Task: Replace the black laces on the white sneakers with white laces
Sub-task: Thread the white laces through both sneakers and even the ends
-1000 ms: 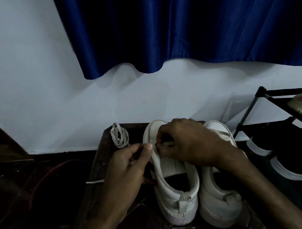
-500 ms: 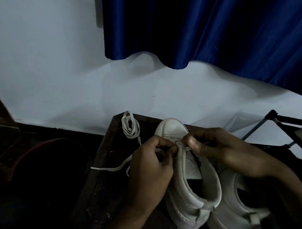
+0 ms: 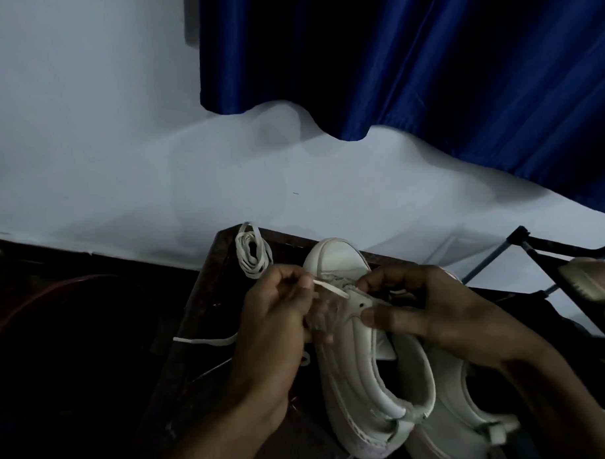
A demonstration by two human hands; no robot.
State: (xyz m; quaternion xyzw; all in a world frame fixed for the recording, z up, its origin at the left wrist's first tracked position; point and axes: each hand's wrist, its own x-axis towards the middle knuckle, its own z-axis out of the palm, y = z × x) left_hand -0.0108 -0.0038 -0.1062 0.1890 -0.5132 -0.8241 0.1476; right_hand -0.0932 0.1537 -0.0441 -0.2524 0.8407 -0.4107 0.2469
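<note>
Here, left hand (image 3: pixel 280 319) pinching white lace (image 3: pixel 330 289), right hand (image 3: pixel 444 313) gripping sneaker (image 3: pixel 336 259) by its eyelet flap

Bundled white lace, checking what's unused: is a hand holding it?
No, the bundled white lace lies on the dark wooden table beside the left hand.

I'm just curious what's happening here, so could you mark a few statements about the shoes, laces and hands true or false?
1. The left hand pinches a white lace. True.
2. The right hand hangs idle. False: it grips the eyelet flap of the sneaker being laced.
3. A coiled white lace lies beyond the left hand. True.
4. The curtain is red. False: it is blue.
</note>
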